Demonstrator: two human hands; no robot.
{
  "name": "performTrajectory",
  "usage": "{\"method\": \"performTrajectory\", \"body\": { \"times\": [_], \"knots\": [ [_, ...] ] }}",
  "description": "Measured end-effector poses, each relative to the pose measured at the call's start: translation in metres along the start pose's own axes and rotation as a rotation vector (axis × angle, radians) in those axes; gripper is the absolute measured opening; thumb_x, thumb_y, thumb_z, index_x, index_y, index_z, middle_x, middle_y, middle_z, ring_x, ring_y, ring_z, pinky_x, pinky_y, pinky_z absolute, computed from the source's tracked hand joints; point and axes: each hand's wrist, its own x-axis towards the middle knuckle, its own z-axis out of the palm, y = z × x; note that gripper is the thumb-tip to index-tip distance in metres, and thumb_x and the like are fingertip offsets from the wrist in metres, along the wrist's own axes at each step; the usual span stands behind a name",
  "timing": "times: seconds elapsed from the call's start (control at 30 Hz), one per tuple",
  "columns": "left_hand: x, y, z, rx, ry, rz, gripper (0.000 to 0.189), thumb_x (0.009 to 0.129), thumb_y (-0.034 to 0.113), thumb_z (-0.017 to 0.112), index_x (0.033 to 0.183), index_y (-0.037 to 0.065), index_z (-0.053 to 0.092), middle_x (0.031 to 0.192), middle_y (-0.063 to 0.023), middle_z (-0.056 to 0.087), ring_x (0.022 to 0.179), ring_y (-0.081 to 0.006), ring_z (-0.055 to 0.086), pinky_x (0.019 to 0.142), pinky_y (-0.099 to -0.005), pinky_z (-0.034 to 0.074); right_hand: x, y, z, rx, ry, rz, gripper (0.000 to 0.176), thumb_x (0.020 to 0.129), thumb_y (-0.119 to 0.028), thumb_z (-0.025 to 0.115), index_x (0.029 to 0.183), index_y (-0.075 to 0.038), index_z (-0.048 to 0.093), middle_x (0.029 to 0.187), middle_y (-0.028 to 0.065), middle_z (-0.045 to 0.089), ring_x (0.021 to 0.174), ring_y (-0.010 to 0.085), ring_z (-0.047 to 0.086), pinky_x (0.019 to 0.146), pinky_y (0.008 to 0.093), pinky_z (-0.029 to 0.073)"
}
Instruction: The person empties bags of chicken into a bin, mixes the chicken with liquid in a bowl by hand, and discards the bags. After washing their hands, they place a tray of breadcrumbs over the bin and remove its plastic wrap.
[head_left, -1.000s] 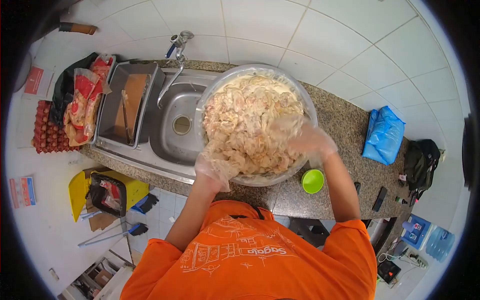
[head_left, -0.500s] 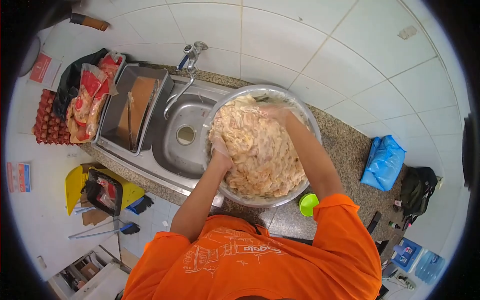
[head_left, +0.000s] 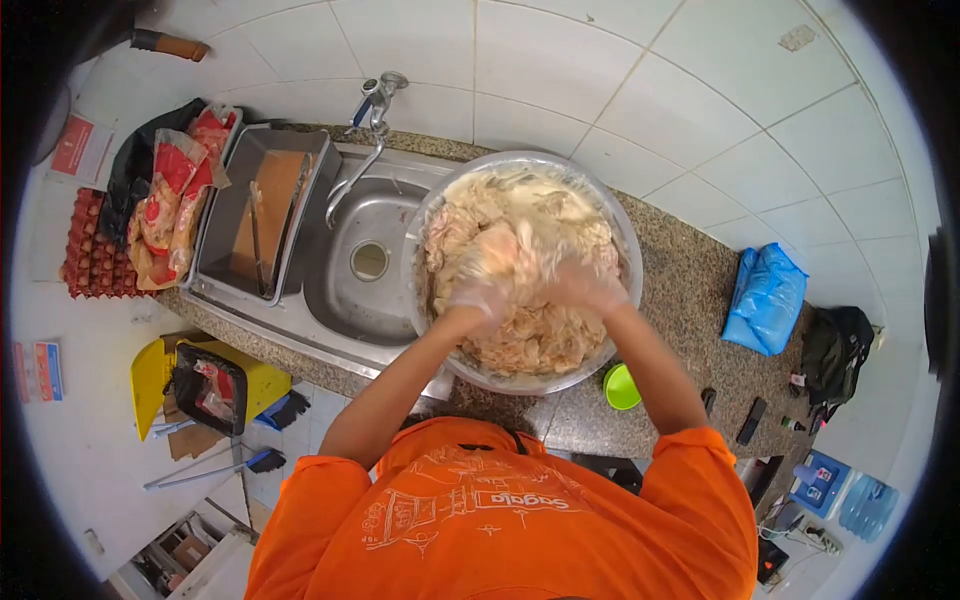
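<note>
Pale meat [head_left: 535,340], heaped, against blurred gloved fingers [head_left: 562,270]

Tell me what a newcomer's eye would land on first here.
First, probably, the big round basin in the middle, full of pale raw meat, with the left hand and right hand over it. Next, the bright orange shirt filling the bottom centre. Then the lime-green cup beside the basin and the blue bag farther right.
</note>
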Motion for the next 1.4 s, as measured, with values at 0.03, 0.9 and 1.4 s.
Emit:
{"method": "performTrajectory", "body": {
  "times": [0.03, 0.9, 1.4],
  "knots": [
    [-0.008, 0.011, 0.006, 0.017, 0.086, 0.001, 0.046, 0.092, 0.033, 0.053, 0.128, 0.006, 0.051, 0.135, -0.0197, 0.054, 0.120, -0.0368, 0.055, 0.099, -0.0510, 0.043, -0.001, 0.011, 0.030, 0.028, 0.174, -0.078, 0.055, 0.089, -0.039, 0.058, 0.134, -0.008, 0.053, 0.137, 0.0209, 0.051, 0.130, 0.0318, 0.046, 0.113, 0.0425, 0.031],
    [0.093, -0.052, -0.045, -1.438, 0.016, -0.437, 0.073, 0.095, 0.062, 0.037, 0.141, 0.006, 0.044, 0.134, -0.0144, 0.053, 0.116, -0.0267, 0.052, 0.093, -0.0444, 0.044, 0.026, 0.094, 0.035, 1.122, 0.420, -0.185, 0.051, 0.094, -0.020, 0.052, 0.141, -0.003, 0.043, 0.127, 0.0095, 0.060, 0.117, 0.0224, 0.057, 0.099, 0.0332, 0.047],
    [-0.023, 0.008, -0.018, 0.230, 0.163, 0.214, 0.038, 0.080, 0.028, 0.063, 0.096, -0.006, 0.067, 0.091, -0.0225, 0.067, 0.088, -0.0406, 0.063, 0.086, -0.0472, 0.047, -0.022, 0.012, 0.118, -0.388, 0.616, -0.289, 0.053, 0.089, -0.026, 0.054, 0.138, -0.006, 0.047, 0.125, 0.0235, 0.057, 0.119, 0.0348, 0.054, 0.100, 0.0486, 0.042]
  ]
}}
